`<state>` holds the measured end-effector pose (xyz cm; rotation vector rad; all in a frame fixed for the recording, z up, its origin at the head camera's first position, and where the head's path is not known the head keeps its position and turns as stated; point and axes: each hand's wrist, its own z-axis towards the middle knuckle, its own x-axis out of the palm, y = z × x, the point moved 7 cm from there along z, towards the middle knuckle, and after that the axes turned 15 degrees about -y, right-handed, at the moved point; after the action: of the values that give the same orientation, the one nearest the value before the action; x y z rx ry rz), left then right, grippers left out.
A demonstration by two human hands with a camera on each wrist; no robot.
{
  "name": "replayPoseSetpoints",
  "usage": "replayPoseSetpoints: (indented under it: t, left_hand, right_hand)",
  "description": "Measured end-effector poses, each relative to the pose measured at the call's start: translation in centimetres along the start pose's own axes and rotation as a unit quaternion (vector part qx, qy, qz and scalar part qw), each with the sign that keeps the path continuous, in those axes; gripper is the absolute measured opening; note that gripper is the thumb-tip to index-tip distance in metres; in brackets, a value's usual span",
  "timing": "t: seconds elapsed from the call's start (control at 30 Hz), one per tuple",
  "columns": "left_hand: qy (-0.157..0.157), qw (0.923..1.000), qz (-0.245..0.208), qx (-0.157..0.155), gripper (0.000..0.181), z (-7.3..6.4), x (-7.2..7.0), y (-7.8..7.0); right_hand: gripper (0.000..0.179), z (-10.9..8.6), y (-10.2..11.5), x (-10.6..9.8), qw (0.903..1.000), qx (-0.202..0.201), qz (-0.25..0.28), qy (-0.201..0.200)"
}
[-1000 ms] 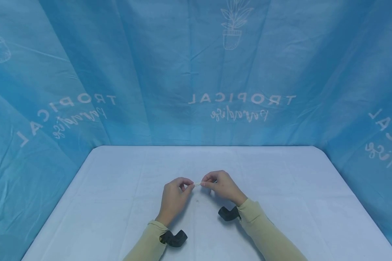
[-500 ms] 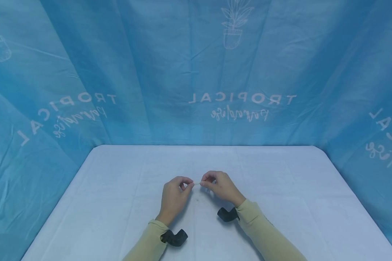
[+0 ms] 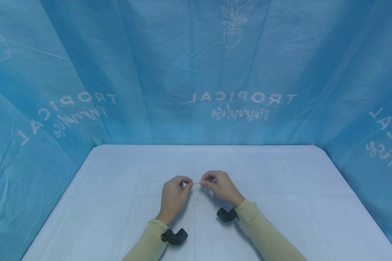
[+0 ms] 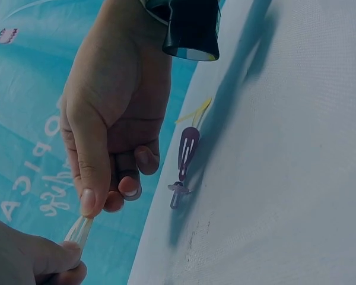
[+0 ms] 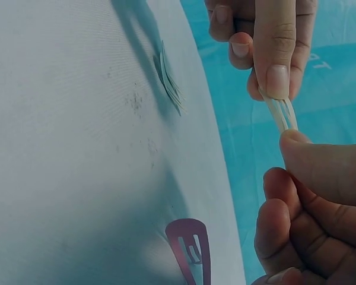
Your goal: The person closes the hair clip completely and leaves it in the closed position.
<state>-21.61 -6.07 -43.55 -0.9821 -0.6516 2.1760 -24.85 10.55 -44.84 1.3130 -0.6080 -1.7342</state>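
A cream snap hair clip (image 5: 283, 113) is stretched between both hands above the table. My left hand (image 3: 175, 195) pinches one end between thumb and fingertips; it enters at the lower left in the left wrist view. The other end is pinched by my right hand (image 3: 223, 186), whose remaining fingers are loosely curled. In the right wrist view, my right thumb (image 5: 323, 169) presses on the clip's near end. Slots run along the clip's visible middle, while both ends are covered by fingers.
Beneath the right hand lie a purple snap clip (image 4: 188, 148), a small lavender clip (image 4: 177, 195) and a yellow clip (image 4: 196, 113). A pale clip (image 5: 169, 83) lies on the white table (image 3: 117, 203). A blue curtain (image 3: 196, 72) encloses the table.
Both hands have shifted very slightly, the right one a little leftward, still holding the clip. A bit of yellow now shows beside the right hand in the head view.
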Motion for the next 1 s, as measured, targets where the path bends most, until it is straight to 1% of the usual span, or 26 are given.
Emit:
replayPoseSetpoints:
  t: [0.17,0.3,0.4,0.63,0.83,1.0]
  left_hand:
    - [-0.009,0.9998,0.000,0.017,0.005,0.05,-0.08,-0.11]
    - [-0.013,0.9996,0.000,0.023,0.006,0.05,-0.11,-0.13]
    - [-0.013,0.9997,0.001,0.022,0.006,0.02,-0.07,-0.07]
    - [-0.011,0.9999,0.010,0.008,0.006,-0.03,-0.02,0.06]
    - [-0.012,0.9997,0.014,0.014,0.004,-0.09,0.01,0.01]
    - [-0.006,0.9997,0.021,0.008,0.005,-0.15,0.15,0.13]
  right_hand:
    - [0.009,0.04,-0.02,0.07,1.0000,-0.001,0.000,-0.002]
    - [0.010,0.04,-0.02,0.08,1.0000,0.001,-0.001,-0.002]
    - [0.010,0.00,-0.03,0.12,1.0000,0.005,-0.003,-0.002]
    - [0.009,-0.12,0.16,0.10,0.9999,0.007,-0.006,-0.011]
    - [0.009,-0.25,0.44,0.06,0.9999,-0.004,-0.004,-0.014]
    - [0.009,-0.32,0.44,0.14,0.9999,-0.004,-0.004,-0.015]
